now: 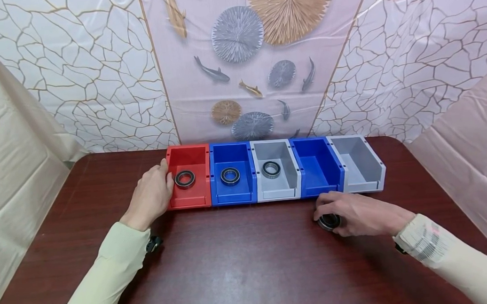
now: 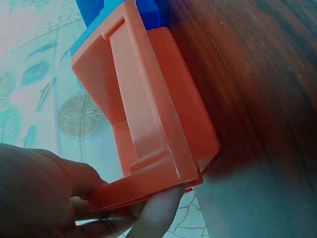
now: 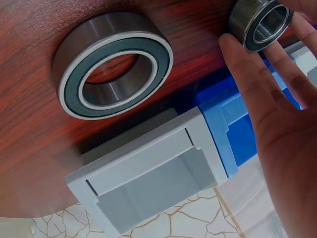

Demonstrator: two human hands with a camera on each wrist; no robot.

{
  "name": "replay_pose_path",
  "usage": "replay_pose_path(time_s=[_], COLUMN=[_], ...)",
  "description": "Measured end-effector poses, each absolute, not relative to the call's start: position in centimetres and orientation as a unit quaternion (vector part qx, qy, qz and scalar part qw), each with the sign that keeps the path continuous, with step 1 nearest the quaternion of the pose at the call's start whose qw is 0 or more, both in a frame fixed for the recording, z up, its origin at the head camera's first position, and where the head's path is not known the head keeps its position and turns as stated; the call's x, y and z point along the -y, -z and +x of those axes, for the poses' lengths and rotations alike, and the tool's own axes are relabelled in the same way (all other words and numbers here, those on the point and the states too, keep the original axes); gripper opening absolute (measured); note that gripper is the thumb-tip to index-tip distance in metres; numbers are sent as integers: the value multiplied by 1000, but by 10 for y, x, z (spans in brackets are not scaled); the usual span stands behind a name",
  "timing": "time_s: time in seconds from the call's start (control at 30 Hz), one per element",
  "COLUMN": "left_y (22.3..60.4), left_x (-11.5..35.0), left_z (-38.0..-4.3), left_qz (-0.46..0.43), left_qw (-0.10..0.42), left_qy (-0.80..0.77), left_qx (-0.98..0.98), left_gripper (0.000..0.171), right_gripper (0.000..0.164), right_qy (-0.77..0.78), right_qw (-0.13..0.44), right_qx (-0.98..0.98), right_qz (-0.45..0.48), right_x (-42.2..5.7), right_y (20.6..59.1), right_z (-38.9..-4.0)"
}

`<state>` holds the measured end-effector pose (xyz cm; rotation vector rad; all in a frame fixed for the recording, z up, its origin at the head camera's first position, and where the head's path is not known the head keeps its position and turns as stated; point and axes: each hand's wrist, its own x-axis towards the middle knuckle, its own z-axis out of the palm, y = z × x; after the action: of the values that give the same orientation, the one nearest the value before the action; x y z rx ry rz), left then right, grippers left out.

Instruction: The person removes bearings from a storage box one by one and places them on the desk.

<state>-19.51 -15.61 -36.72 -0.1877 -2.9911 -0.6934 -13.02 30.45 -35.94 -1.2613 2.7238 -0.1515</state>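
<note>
My left hand grips the left wall of the red bin, with fingers on both sides of the rim in the left wrist view. My right hand holds a ball bearing between thumb and fingers, in front of the right-hand blue bin. In the right wrist view a second bearing sits on the table beside that hand; the head view does not show it. One bearing lies in the red bin, another in the left-hand blue bin, and another in the middle grey bin.
Several bins stand side by side in a row towards the back of the dark wooden table. A second grey bin ends the row on the right. Behind the table hangs a patterned cloth; plain cloth hangs at the left.
</note>
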Motion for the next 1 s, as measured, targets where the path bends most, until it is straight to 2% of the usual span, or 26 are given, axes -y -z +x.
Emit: replay_pose_path(time_s=[0.53,0.77,1.0], left_y=[367,368,369], left_x=[157,157,157], left_z=[-196,-196,-196], left_qz=[-70,-71,-65], left_qw=[42,46,43], left_qy=[226,225,225], left_qx=[971,971,971], left_gripper=[56,55,55], right_gripper=[49,42,32], right_qy=[50,40,36], right_qw=[88,94,63], right_qx=[-917,-926,-926], right_qz=[-385,-364,-371], right_x=[-303,-300,-294], right_y=[350,341,329], right_z=[-132,-136,-145])
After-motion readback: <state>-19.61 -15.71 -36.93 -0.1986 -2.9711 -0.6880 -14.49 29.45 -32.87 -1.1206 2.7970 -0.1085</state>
